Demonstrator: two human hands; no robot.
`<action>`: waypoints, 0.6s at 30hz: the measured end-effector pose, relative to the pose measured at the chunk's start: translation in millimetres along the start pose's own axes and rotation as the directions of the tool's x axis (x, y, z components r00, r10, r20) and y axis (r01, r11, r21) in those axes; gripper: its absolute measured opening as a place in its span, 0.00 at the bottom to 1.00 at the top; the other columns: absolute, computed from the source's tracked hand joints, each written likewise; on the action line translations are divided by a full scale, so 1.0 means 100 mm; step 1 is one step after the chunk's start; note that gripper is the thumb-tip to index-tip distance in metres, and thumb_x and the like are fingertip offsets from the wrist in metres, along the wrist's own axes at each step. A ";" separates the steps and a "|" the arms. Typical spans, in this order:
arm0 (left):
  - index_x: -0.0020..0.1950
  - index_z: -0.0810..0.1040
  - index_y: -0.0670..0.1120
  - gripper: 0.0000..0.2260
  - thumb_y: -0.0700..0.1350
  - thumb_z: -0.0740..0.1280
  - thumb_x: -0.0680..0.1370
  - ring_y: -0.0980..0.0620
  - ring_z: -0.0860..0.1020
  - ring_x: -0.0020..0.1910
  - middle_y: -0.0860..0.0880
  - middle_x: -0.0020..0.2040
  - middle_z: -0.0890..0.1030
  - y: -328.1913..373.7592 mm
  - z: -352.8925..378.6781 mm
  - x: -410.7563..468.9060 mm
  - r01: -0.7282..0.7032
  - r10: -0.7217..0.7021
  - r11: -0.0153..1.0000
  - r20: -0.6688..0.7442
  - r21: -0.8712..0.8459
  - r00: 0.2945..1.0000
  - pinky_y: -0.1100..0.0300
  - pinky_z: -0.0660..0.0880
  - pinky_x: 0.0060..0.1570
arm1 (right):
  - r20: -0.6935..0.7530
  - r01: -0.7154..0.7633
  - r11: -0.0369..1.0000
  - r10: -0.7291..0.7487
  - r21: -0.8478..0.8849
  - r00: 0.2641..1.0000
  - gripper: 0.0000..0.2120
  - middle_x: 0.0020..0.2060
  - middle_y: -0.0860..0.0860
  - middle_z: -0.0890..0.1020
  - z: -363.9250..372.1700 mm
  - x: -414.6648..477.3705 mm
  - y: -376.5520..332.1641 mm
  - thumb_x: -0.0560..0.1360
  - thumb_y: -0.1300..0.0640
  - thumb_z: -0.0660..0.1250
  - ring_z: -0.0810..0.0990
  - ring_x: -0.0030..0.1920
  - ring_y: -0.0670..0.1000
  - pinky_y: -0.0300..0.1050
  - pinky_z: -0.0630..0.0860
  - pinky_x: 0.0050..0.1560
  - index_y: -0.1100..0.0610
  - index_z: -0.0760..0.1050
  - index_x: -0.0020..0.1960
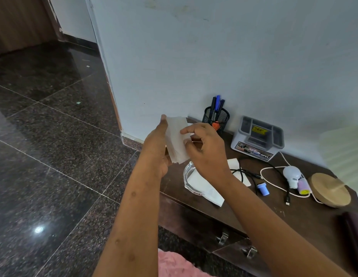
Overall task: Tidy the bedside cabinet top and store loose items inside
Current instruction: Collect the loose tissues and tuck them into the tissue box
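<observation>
Both hands meet on one paper slip (177, 140) — left hand (157, 150) holds its left edge, right hand (205, 151) pinches the right — long axis near upright, over the cabinet top's (294, 214) left end; drawer handles (223, 237) lie below, nearer the right arm.

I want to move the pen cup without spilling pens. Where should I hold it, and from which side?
Probably best to grip the mesh side of the pen cup, below its rim, coming from the front. It stands upright, pens stick out of its top, and the wall is close behind it.
</observation>
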State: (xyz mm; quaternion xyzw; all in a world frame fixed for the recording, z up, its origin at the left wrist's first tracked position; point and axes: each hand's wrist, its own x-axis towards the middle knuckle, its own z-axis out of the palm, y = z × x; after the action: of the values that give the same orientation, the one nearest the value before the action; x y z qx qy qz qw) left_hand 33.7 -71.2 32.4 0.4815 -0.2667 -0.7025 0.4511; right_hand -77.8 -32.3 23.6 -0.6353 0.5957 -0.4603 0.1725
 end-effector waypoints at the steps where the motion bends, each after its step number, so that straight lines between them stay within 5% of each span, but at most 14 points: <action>1: 0.43 0.79 0.50 0.16 0.61 0.63 0.75 0.47 0.82 0.41 0.49 0.35 0.84 0.00 0.00 0.01 -0.005 0.005 1.000 0.020 0.001 1.000 0.50 0.81 0.44 | 0.001 -0.024 1.000 0.024 0.005 1.000 0.12 0.53 0.48 0.75 0.00 0.00 0.00 0.73 0.66 0.63 0.77 0.46 0.44 0.29 0.74 0.45 0.56 0.79 0.52; 6: 0.48 0.81 0.48 0.23 0.63 0.72 0.62 0.48 0.83 0.43 0.49 0.40 0.85 -0.01 0.02 0.01 -0.056 0.050 0.997 0.115 0.049 0.992 0.50 0.81 0.42 | 0.011 -0.127 0.989 0.127 0.075 0.992 0.14 0.54 0.48 0.74 -0.02 0.01 -0.02 0.74 0.66 0.62 0.76 0.44 0.42 0.25 0.72 0.43 0.55 0.78 0.56; 11: 0.49 0.77 0.45 0.07 0.39 0.70 0.73 0.48 0.82 0.40 0.46 0.43 0.82 -0.05 0.03 0.02 -0.080 0.071 0.992 0.085 0.099 0.994 0.56 0.80 0.33 | 0.019 -0.156 0.973 0.155 0.172 0.988 0.19 0.55 0.49 0.75 -0.02 0.02 -0.03 0.74 0.69 0.59 0.73 0.42 0.33 0.23 0.70 0.42 0.55 0.77 0.60; 15: 0.46 0.77 0.45 0.05 0.36 0.68 0.74 0.49 0.81 0.39 0.46 0.41 0.82 -0.04 0.04 0.04 -0.043 0.044 0.999 0.025 -0.020 0.999 0.52 0.80 0.39 | 0.016 -0.191 0.954 0.192 0.230 0.981 0.23 0.53 0.46 0.73 0.04 0.02 0.05 0.73 0.70 0.57 0.72 0.38 0.31 0.23 0.69 0.41 0.52 0.76 0.61; 18: 0.43 0.75 0.46 0.05 0.37 0.68 0.74 0.47 0.79 0.40 0.46 0.41 0.80 -0.02 0.01 0.07 -0.024 0.016 0.992 -0.068 -0.126 0.998 0.49 0.79 0.41 | 0.077 -0.267 0.936 0.256 0.229 0.964 0.20 0.51 0.44 0.76 0.07 0.03 0.20 0.74 0.68 0.57 0.73 0.46 0.31 0.24 0.71 0.46 0.51 0.76 0.60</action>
State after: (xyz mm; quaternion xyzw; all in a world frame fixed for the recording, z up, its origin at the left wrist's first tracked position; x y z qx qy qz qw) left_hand 31.6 -76.3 28.2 0.4725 -0.2112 -0.6970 0.4963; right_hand -84.3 -42.1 5.3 -0.5355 0.6116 -0.4864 0.3203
